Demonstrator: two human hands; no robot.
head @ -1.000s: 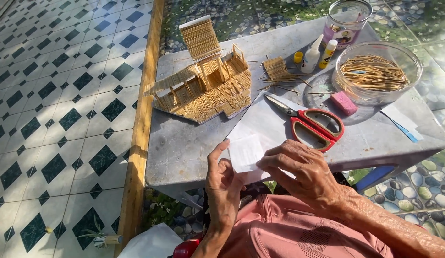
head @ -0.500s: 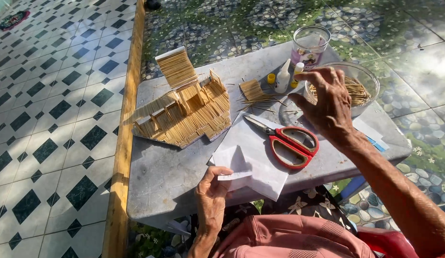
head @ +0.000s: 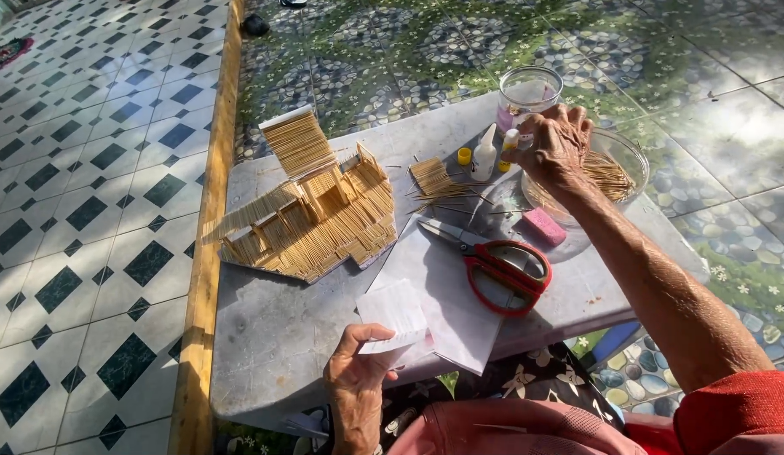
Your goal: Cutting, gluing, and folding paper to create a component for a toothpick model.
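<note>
Reaching across the surface (head: 274, 337), the right hand (head: 553, 145) has its grip closed on the small glue bottle (head: 511, 140) beside the glass bowl (head: 632, 156); the left hand (head: 358, 371) pinches a paper slip (head: 393, 312).

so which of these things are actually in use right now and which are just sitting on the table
In use:
- small paper piece, pinched in the left hand
- small glue bottle, gripped by the right hand

Lying about:
- red scissors
- toothpick house model
- glass bowl of toothpicks
- white glue bottle
- yellow cap
- pink eraser
- glass jar
</note>
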